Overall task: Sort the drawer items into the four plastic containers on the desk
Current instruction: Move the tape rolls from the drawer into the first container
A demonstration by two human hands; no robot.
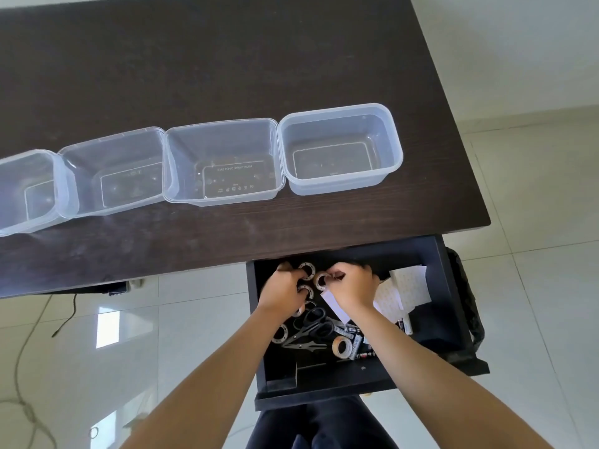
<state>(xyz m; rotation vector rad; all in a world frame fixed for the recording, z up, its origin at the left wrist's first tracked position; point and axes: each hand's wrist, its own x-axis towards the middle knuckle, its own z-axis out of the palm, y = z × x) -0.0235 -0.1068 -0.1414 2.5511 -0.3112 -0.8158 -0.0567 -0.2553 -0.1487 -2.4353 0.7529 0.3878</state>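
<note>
Here, in the head view, the open drawer (pixel 363 322) sits at five o'clock. Left hand (pixel 282 291) curls round a tape roll (pixel 306 271); right hand (pixel 351 286) pinches another roll (pixel 321 280). Scissors (pixel 312 328) lie just below. Four plastic containers (pixel 223 163) line the desk (pixel 194 76) at ten o'clock.

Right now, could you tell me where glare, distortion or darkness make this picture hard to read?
Head view: window glare on the glossy white floor tiles; wide-angle bending curves the dark wooden desk edges; the black open drawer interior is dim, so small items blur; the four clear plastic containers show faint reflections.
</note>
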